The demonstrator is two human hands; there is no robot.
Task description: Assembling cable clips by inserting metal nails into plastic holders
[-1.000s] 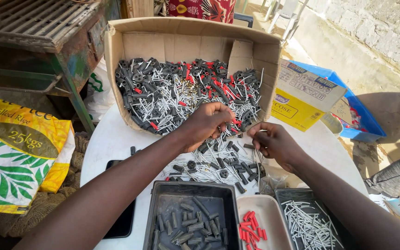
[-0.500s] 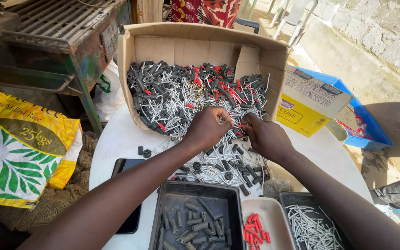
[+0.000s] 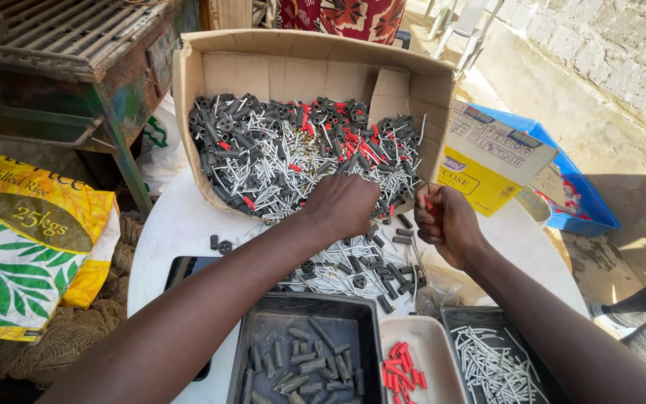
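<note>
Red plug pinched in right hand

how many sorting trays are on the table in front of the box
3, side by side at the near edge: a dark tray of grey plugs on the left, a pale tray of red plugs in the middle, a dark tray of nails on the right.

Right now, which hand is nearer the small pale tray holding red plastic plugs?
Right. The right hand hovers just above the pale tray; the left hand is farther up-left, at the cardboard box's open edge.
</note>
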